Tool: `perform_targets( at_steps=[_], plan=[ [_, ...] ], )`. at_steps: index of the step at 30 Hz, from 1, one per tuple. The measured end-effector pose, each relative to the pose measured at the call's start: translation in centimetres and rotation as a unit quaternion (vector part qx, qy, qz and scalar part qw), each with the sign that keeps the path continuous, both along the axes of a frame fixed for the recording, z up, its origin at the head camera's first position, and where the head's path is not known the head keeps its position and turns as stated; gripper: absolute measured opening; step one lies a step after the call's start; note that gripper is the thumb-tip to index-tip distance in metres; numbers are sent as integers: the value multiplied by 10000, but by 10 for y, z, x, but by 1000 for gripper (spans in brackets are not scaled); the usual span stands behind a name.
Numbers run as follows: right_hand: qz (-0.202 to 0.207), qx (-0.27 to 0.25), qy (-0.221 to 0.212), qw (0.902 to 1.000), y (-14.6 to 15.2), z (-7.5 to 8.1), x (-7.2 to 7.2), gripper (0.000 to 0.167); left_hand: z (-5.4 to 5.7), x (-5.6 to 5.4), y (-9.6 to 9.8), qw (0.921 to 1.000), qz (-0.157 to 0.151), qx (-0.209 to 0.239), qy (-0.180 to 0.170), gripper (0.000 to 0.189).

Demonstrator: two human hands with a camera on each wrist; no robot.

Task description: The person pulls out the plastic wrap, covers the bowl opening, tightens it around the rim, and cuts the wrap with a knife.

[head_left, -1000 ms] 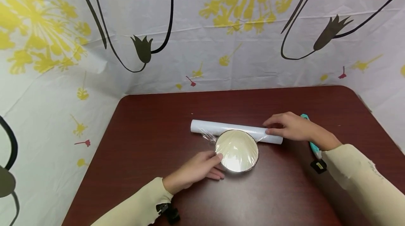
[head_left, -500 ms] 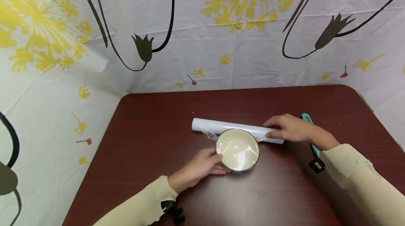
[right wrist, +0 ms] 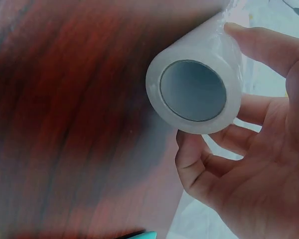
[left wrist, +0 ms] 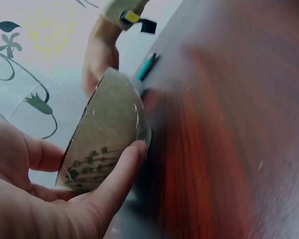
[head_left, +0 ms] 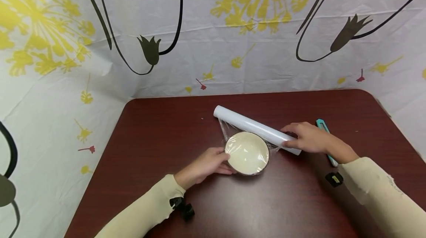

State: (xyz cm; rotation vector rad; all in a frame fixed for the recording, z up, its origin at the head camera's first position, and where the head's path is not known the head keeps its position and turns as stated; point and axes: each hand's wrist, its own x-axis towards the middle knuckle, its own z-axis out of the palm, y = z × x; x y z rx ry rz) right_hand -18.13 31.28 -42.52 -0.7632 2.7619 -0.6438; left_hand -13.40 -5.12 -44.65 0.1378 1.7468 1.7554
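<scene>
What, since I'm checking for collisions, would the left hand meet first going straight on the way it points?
The bowl, which the left hand grips; beyond it, probably the film roll, though depth is hard to judge.

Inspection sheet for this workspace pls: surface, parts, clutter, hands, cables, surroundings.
Surface: dark red-brown wood-grain table, glossy.
Job's things: cream round bowl with green-dotted outside, clear plastic film stretched over its top; film runs to the white cylindrical roll, hollow core visible.
Clutter: slim teal cutter-like tool, lying partly behind the right forearm in the head view.
Hands: left hand grips the bowl's side; right hand holds the roll near one end.
Cables: nothing seen.
Surroundings: white sheet with yellow and dark flower prints.
</scene>
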Motion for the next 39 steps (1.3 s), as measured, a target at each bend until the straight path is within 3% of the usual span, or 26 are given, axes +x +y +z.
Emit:
perform_targets(
  at_steps=[9, 19, 28, 39],
  plan=[
    [-390, 92, -166, 9991, -6, -4, 12, 61, -1, -21, -8, 9990, -35, -385, 217, 45],
    [-668, -225, -155, 9974, -13, -9, 27, 88, 1, -42, -8, 9970, 315, -569, 424, 43],
    [-589, -172, -24, 9981, -20, -10, 37, 79, -1, -56, -3, 9950, 714, -463, 524, 41],
    [-958, -74, -88, 9953, -31, -9, 48, 89, 1, -75, -3, 9842, 1035, -1197, 796, 40]
  ],
)
